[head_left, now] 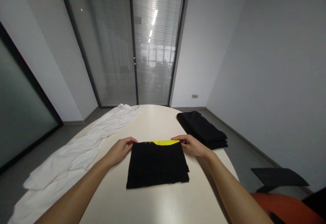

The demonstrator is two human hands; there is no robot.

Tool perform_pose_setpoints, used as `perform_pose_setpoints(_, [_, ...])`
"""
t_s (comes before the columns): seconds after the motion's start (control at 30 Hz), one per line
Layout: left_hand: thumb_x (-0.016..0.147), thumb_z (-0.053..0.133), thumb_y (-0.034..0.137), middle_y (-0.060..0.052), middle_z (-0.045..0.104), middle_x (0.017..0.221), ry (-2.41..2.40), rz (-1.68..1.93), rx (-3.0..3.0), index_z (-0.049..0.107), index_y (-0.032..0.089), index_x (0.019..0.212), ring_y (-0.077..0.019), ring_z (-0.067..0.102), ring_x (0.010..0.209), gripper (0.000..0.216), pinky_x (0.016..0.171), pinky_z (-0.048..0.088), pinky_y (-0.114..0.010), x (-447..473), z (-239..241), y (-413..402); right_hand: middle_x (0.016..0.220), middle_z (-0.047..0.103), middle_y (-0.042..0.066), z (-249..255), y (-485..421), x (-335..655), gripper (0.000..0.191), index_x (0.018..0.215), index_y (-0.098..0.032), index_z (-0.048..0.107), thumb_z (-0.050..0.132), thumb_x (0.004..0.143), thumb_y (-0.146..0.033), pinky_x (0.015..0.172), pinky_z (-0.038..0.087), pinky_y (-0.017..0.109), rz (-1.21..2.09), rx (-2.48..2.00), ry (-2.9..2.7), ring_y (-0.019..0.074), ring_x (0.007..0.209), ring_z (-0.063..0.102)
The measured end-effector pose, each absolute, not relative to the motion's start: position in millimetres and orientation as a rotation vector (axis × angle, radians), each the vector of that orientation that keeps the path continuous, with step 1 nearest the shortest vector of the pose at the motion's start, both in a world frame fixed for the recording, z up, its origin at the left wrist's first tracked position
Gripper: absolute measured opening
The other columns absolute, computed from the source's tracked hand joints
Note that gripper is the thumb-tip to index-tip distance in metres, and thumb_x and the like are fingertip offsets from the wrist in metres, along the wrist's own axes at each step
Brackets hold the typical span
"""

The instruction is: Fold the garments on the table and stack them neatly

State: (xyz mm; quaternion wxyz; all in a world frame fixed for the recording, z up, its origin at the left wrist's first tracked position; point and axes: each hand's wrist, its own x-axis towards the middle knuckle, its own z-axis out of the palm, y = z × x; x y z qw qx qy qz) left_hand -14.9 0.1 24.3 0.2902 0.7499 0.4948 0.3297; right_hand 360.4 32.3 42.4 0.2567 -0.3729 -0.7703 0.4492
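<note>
A folded black garment (156, 164) with a yellow printed strip along its far edge lies flat on the pale table in front of me. My left hand (124, 148) pinches its far left corner, fingers curled and thumb against the cloth. At the far right corner, my right hand (191, 144) is closed on the edge, its fingertips over the yellow part. The fold's layers show at the lower right, slightly uneven. What kind of garment it is, I cannot tell.
A stack of folded black cloth (202, 127) sits at the table's right edge. White cloth (73, 152) is spread along the left edge, hanging over it. The round table (152, 118) ends near a glass partition with blinds. An orange chair (285, 207) stands at lower right.
</note>
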Motion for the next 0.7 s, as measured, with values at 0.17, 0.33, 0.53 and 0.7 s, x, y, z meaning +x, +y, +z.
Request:
perform_pose_setpoints(0.17, [0.089,0.055,0.030,-0.005,0.075,0.101,1.415,0.933,2.007,0.075,0.022,0.100,-0.0251,0.066,0.099,0.024,0.093,0.047,-0.034,-12,26,0,0.114,0.073,0.010,42,35,361,0.036,0.116,-0.015,0.074,0.055,0.092,-0.035,0.101,0.049,0.040,1.120,-0.969,-2.231,0.0241,0.107,0.067])
perform_pose_setpoints(0.33, [0.097,0.047,0.041,-0.007,0.061,0.138,1.427,0.983,2.214,0.064,0.023,0.128,-0.0237,0.053,0.130,0.040,0.115,0.037,-0.043,15,43,-18,0.114,0.073,0.009,51,32,362,0.034,0.111,-0.018,0.075,0.046,0.093,-0.022,0.103,0.047,0.041,0.780,-0.989,-2.319,0.0232,0.108,0.066])
perform_pose_setpoints(0.53, [0.096,0.050,0.051,-0.003,0.014,0.166,1.239,0.390,2.622,0.023,0.035,0.156,-0.0289,0.013,0.153,0.068,0.123,0.016,-0.055,36,47,-45,0.145,0.054,0.008,70,9,338,0.046,0.142,-0.025,0.054,0.039,0.102,-0.043,0.117,0.032,0.045,0.533,-1.063,-2.318,0.0243,0.137,0.046])
perform_pose_setpoints(0.7, [0.093,0.055,0.054,-0.005,0.004,0.166,1.181,0.212,2.621,0.016,0.038,0.157,-0.0341,0.005,0.152,0.077,0.121,0.014,-0.060,30,43,-46,0.164,0.020,0.004,65,-5,317,0.072,0.158,-0.030,0.024,0.040,0.097,-0.064,0.123,0.007,0.053,0.691,-1.329,-2.623,0.0298,0.153,0.008])
